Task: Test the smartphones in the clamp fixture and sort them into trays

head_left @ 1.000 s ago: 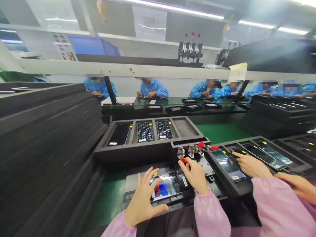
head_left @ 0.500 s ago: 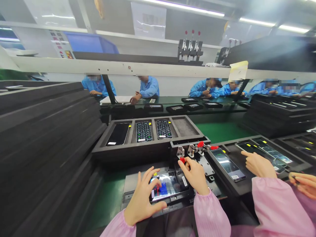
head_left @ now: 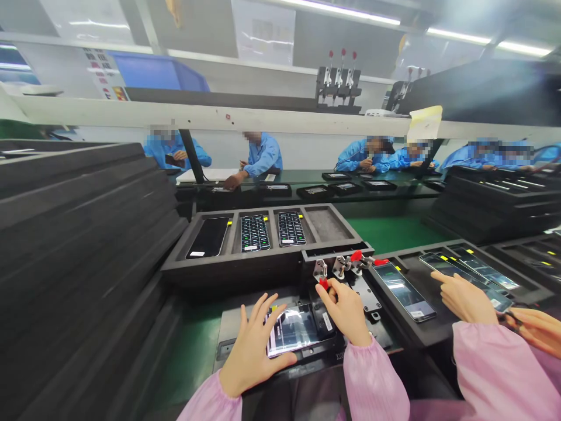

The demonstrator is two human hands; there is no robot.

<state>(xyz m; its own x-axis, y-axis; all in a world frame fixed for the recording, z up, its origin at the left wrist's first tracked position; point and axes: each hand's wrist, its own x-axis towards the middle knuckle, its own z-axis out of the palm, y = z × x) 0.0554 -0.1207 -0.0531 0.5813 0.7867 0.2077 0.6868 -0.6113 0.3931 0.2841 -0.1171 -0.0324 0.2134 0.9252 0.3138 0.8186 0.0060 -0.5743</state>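
A phone [head_left: 295,332] with a lit, mostly dark and white screen lies in a black test fixture [head_left: 313,351]. My left hand [head_left: 249,356] is over its left end, with the fingers spread and the thumb by the near edge. Whether a fingertip touches the glass is hard to tell. My right hand [head_left: 348,313] has thumb and forefinger closed on the red tip of a toggle clamp lever [head_left: 323,283] at the fixture's back. Beside it are more metal toggle clamps [head_left: 340,267] with red handles.
Behind the fixture stands a foam tray [head_left: 329,225] with phones in three slots. Tall stacked foam trays [head_left: 87,234] rise on the left. At right, a co-worker's hand [head_left: 467,297] is over phones in another tray [head_left: 442,327]. People in blue [head_left: 265,155] sit across the bench.
The phone's screen has gone from blue and red colours to a dark and white display. My left fingers have straightened and spread; my right hand stays at the lever. The co-worker's hand shifted slightly right.
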